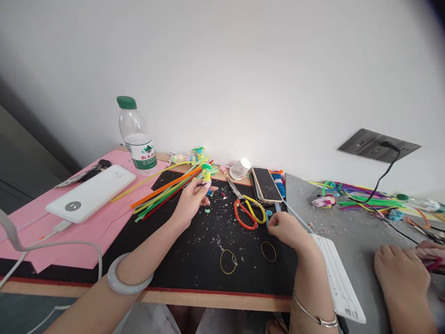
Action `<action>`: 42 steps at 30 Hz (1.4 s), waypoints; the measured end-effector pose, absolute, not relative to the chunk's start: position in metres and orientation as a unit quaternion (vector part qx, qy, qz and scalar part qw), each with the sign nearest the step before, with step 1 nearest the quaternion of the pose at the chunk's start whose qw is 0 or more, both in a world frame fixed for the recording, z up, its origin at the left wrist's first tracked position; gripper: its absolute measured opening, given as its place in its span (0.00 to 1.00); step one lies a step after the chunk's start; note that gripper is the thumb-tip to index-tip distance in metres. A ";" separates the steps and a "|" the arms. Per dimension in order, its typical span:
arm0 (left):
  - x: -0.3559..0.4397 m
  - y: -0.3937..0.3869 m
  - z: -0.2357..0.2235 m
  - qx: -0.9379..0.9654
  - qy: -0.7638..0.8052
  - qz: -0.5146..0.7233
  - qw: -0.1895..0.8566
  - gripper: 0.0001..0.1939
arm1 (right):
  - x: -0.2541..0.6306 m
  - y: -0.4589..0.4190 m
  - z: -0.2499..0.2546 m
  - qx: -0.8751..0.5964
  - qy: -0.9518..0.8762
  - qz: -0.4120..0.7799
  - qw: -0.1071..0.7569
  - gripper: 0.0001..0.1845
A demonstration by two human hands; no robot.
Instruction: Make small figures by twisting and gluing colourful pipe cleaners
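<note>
My left hand point(195, 198) is closed around a small figure wound from pipe cleaners point(206, 173), green on top and yellow below, held upright above the black mat point(208, 250). The lower part of the figure is hidden by my fingers. At the right of the mat, my right hand point(285, 227) pinches a short light-blue pipe cleaner point(267, 217) with a curled end. Just left of it lie scissors point(251, 213) with red and yellow handles, blades pointing away. A phone point(267, 184) rests beyond my right hand.
Pipe cleaners point(167, 192), a bottle point(138, 139), pink paper point(104, 241) and a white power bank point(91, 194) lie left. Behind are a paper cup point(240, 169) and other figures. Rubber bands point(227, 262) lie in front. Another person's hand point(401, 269) is at right.
</note>
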State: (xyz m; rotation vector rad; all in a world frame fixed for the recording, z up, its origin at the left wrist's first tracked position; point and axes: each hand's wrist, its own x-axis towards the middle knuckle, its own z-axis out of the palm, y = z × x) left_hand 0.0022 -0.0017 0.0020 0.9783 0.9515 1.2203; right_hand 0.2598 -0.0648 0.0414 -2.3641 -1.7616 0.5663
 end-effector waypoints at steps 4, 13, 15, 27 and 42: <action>0.002 -0.001 -0.002 0.441 0.417 0.521 0.600 0.18 | 0.260 -0.064 0.060 -0.793 -0.534 0.222 0.192 0.06; 0.004 -0.005 0.001 0.521 0.365 0.439 0.635 0.20 | 0.217 -0.011 0.074 -0.646 -0.607 0.191 0.422 0.05; 0.003 -0.006 0.001 0.536 0.360 0.406 0.647 0.20 | 0.208 -0.002 0.063 -0.622 -0.614 0.202 0.442 0.05; 0.001 -0.009 0.002 0.559 0.363 0.300 0.683 0.20 | 0.195 0.009 0.013 -0.531 -0.559 0.347 0.534 0.08; 0.002 -0.008 0.004 0.551 0.384 0.335 0.661 0.21 | 0.204 0.011 0.006 -0.441 -0.609 0.416 0.511 0.09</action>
